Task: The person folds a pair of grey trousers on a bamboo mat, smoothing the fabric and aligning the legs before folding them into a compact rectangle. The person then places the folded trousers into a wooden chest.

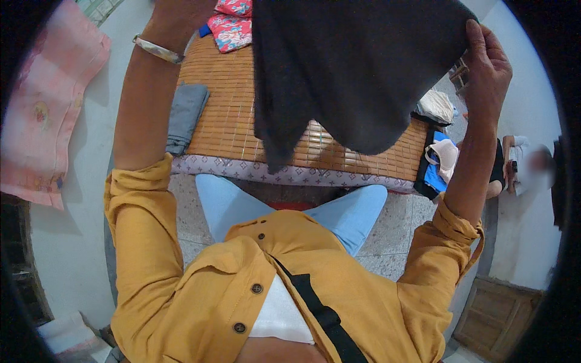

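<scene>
A dark grey cloth (339,78), perhaps a garment, hangs spread out in front of me, its lower edge dipping in uneven folds. My right hand (487,60) pinches its upper right corner between thumb and fingers. At the top edge of the view is my left hand (184,15), raised beside a light band on the wrist. Its fingers are cut off by the frame, so their grip is hidden. Behind the cloth lies a bamboo-slat mat (224,106) on a bed with a patterned purple-white edge. The cloth's top is out of view.
Folded grey cloth (186,115) lies on the mat's left side, with red floral fabric (233,30) farther back. At the right are a pale pink and blue clothing pile (443,160) and a cream bundle (437,107). Another person (523,163) is at far right. Pink fabric (45,115) hangs left.
</scene>
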The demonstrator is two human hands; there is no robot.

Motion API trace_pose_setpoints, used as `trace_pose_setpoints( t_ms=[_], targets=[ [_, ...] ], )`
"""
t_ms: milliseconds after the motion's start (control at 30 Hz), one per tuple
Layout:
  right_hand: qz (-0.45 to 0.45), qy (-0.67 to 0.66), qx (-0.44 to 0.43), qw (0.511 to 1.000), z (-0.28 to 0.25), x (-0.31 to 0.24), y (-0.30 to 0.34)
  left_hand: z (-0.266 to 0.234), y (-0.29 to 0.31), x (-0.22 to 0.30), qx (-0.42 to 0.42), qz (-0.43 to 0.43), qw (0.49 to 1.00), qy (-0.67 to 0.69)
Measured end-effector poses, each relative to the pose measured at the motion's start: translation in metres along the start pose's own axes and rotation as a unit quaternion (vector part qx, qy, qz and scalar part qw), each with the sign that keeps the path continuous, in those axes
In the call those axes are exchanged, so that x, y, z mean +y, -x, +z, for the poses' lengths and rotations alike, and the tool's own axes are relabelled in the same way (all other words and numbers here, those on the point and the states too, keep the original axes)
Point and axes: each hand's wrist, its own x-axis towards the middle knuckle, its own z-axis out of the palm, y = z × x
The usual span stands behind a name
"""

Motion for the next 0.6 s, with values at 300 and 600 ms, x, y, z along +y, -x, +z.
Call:
trace_pose_setpoints(
  t_ms=[300, 600],
  targets=[
    [0.102, -0.084, -0.141, 0.981, -0.01, 0.034, 0.002, 0.036, -0.012, -0.014, 0.001, 0.028, 0.993, -0.116],
    [0.163, 0.018, 0.037, 0.986, -0.057, 0.086, -0.038, 0.097, -0.03, -0.038, -0.057, -0.047, 0.996, 0.046]
  ],
)
